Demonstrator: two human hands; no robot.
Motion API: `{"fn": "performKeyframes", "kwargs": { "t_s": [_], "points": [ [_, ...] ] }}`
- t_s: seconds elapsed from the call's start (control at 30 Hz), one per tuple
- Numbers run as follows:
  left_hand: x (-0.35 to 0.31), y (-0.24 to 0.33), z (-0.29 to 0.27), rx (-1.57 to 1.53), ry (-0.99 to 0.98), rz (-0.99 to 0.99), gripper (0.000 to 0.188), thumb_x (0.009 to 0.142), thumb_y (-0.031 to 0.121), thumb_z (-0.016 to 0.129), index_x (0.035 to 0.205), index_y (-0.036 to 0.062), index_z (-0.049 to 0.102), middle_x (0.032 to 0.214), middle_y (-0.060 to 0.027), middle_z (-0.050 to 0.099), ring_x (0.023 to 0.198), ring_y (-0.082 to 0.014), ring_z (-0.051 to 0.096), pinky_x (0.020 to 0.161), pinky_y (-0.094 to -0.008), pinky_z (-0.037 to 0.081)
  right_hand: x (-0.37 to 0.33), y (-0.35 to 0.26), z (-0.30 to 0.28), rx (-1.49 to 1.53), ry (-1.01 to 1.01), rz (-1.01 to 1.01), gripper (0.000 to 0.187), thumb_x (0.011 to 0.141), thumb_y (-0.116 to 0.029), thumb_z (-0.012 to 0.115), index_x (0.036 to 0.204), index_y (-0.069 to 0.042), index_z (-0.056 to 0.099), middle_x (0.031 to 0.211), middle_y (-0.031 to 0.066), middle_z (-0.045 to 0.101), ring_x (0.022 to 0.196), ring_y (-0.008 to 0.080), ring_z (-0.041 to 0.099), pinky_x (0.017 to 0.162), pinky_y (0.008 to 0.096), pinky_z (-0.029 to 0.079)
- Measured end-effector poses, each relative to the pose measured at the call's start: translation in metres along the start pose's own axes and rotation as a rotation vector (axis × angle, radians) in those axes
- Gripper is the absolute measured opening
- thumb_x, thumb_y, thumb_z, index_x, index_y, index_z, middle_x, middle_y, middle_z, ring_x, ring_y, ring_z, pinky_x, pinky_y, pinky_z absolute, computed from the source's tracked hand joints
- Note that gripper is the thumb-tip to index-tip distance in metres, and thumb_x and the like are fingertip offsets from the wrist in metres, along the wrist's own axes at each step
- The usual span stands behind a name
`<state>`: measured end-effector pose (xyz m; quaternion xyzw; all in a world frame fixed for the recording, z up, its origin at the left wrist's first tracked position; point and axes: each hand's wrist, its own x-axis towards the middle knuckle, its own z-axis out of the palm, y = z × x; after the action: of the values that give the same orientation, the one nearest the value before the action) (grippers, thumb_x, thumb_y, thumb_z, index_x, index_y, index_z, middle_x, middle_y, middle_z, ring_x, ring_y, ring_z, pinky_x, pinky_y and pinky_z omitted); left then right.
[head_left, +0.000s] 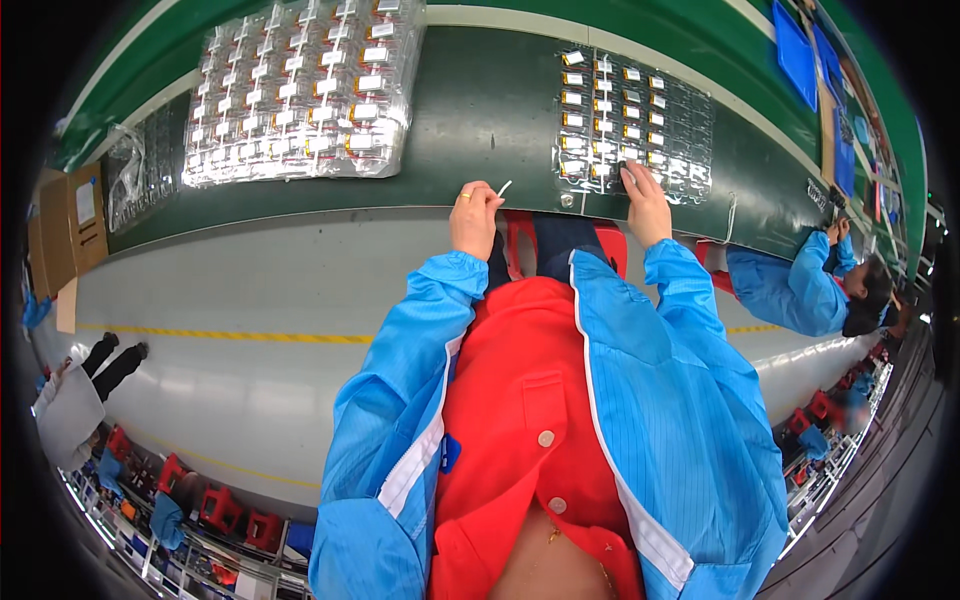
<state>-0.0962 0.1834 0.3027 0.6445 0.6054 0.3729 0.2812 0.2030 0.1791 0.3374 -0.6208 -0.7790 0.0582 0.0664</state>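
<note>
My left hand (474, 218) is at the front edge of the dark green bench (480, 110), its thumb and fingertips pinched on a small white strip (505, 188). To its right, my right hand (647, 205) reaches over the near edge of a clear plastic tray (685, 130). Its fingers are drawn together at a small dark piece, too small to name. Rows of small flat white parts with yellow ends (573, 98), like little battery cells, lie in the tray's left columns. The right-hand pockets show dark or bare plastic.
A stack of clear trays (300, 95) holding similar white parts stands left on the bench. More clear plastic trays (150, 165) lie beyond it, near a cardboard box (70, 225). A co-worker in blue (800, 290) sits at the right. Blue bins (795, 55) stand at the far right.
</note>
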Motion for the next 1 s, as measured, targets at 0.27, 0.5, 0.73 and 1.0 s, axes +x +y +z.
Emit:
{"fn": "performKeyframes", "kwargs": {
  "t_s": [0.27,0.5,0.73,1.0],
  "points": [
    [0.013,-0.002,-0.035,-0.659,-0.141,-0.546,0.008,0.089,0.006,0.055,0.093,-0.0012,0.054,0.082,-0.0091,0.064,0.070,-0.0135,0.064,0.058,-0.0215,0.049,0.000,-0.011,-0.005,-0.006,-0.004,-0.025,0.054,0.074,0.008,0.050,0.126,-0.003,0.046,0.138,0.0090,0.039,0.129,0.0283,0.035,0.103,0.0391,0.034],
    [0.034,0.016,-0.047,-0.520,-0.185,-0.600,0.011,0.087,0.003,0.057,0.096,-0.0010,0.055,0.081,-0.0084,0.064,0.065,-0.0130,0.063,0.055,-0.0213,0.048,0.016,-0.128,-0.004,1.029,-0.403,0.366,0.018,0.078,-0.012,0.065,0.091,-0.001,0.067,0.092,0.0143,0.067,0.077,0.0231,0.066,0.068,0.0317,0.051],
    [0.034,0.019,-0.060,-0.401,-0.248,-0.635,0.017,0.085,0.005,0.059,0.100,-0.0017,0.055,0.081,-0.0085,0.064,0.065,-0.0138,0.063,0.055,-0.0217,0.049,0.017,-0.203,0.050,1.939,-0.580,0.965,0.074,0.076,-0.023,0.072,0.136,-0.001,0.034,0.129,0.0097,0.051,0.128,0.0226,0.035,0.095,0.0377,0.038],
    [0.028,0.022,-0.065,-0.549,-0.129,-0.646,0.017,0.086,0.006,0.059,0.101,-0.0019,0.056,0.087,-0.0092,0.064,0.074,-0.0164,0.065,0.060,-0.0222,0.050,0.025,-0.206,0.040,1.690,-0.542,0.842,0.024,0.088,-0.024,0.059,0.079,-0.003,0.067,0.064,0.0011,0.060,0.058,0.0085,0.055,0.051,0.0237,0.043]
  ]
}}
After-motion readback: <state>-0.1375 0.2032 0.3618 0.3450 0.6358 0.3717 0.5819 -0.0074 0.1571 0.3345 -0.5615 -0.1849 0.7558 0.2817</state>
